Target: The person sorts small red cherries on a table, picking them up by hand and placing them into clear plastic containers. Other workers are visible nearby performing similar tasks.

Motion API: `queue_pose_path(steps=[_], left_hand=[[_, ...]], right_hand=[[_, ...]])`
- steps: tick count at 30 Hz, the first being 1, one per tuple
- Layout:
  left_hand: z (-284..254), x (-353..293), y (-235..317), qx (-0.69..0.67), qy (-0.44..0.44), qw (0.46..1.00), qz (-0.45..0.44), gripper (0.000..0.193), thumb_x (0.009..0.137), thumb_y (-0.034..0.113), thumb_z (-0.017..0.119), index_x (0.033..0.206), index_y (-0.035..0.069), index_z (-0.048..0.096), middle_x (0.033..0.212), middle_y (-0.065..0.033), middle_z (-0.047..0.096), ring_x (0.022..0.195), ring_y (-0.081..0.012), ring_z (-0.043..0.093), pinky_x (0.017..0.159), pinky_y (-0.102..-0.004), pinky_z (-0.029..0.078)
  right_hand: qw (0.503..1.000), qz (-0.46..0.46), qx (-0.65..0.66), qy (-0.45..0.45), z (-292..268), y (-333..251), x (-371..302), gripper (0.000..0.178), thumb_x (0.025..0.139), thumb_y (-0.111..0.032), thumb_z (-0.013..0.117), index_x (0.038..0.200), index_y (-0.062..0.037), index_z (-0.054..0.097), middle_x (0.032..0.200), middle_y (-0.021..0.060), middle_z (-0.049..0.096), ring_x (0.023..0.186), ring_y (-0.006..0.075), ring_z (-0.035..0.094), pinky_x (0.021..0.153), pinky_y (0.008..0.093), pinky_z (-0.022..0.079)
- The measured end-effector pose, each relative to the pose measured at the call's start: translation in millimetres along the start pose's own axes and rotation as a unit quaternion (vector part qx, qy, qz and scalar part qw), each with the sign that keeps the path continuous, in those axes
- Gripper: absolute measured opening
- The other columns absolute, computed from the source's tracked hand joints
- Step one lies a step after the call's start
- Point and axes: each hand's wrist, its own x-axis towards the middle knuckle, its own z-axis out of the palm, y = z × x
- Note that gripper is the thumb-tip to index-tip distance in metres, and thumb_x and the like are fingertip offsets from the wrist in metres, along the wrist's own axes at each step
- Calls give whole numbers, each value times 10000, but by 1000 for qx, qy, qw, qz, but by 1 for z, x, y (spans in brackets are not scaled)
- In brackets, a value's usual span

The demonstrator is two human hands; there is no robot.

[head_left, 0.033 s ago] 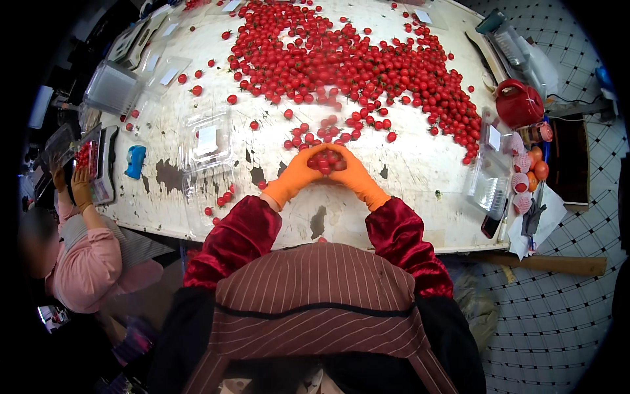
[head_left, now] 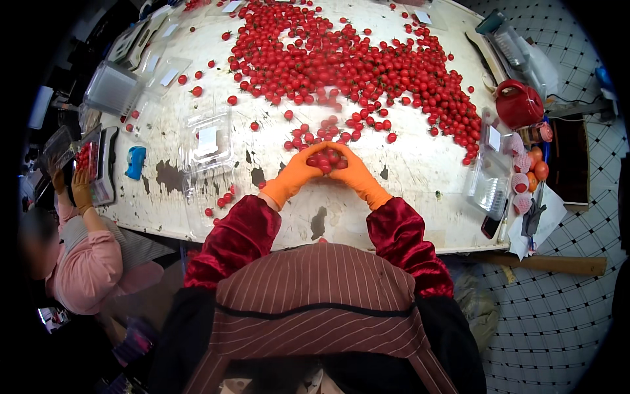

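Note:
Both my hands wear orange gloves and are cupped together over the table's near middle. My left hand [head_left: 293, 178] and my right hand [head_left: 357, 176] curve round a small cluster of cherry tomatoes [head_left: 326, 161], fingertips meeting on the far side. Just beyond them lie several loose cherry tomatoes [head_left: 307, 137], and farther off spreads a large heap of cherry tomatoes [head_left: 387, 72] with green stems. To the left of my hands sits an open clear plastic clamshell box [head_left: 209, 164] with a white label, several tomatoes in its near half.
Left, a co-worker's gloved hands [head_left: 82, 189] touch a filled tomato box on a scale [head_left: 106, 164]; a blue tape dispenser [head_left: 136, 162] and stacked clear boxes [head_left: 113, 87] are nearby. Right are another clear clamshell box [head_left: 489, 180], a red kettle [head_left: 518, 103] and larger net-wrapped fruit [head_left: 520, 182].
Almost nothing differs. My cupped hands have shifted very slightly, still around the cherry tomatoes.

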Motion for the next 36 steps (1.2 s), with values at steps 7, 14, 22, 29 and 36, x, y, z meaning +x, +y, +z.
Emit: queue_pose_path(steps=[7,14,22,29,36], left_hand=[[16,21,14,-438,-15,899,-15,468,989,335,499,1384,84,483,1320,-101,536,1198,-258,544,970,-468,481],[19,29,-1,-556,-2,827,81,481,1004,404,444,1360,83,489,1366,-132,515,1254,-323,497,1043,-507,421],[17,-3,25,-657,-74,743,107,496,1009,441,393,1415,168,467,1550,-169,301,1426,-404,274,1121,-680,208],[28,-17,45,-643,-120,748,112,579,1013,483,315,1509,185,295,1585,-172,213,1456,-416,191,1129,-681,162],[40,-30,54,-620,-126,763,129,618,1001,459,253,1547,172,220,1603,-151,182,1475,-346,183,1148,-639,138]], right_hand=[[942,-120,-305,75,12,-57,20,571,748,-50,660,1306,-62,536,1189,186,542,1112,358,550,941,376,475],[952,-190,-235,49,54,-80,-4,414,854,-64,597,1268,-50,572,1347,155,492,1217,290,508,1013,371,424],[968,-92,25,231,1,-74,-44,270,948,-57,560,1206,-7,624,1188,74,650,1117,153,581,988,284,430],[972,-79,25,221,9,-57,-47,277,937,-90,588,1204,-31,630,1159,69,649,1088,156,583,964,304,443],[850,-334,-342,222,42,-86,-48,405,746,-101,775,1136,-111,668,1194,89,597,1112,283,534,950,384,438]])
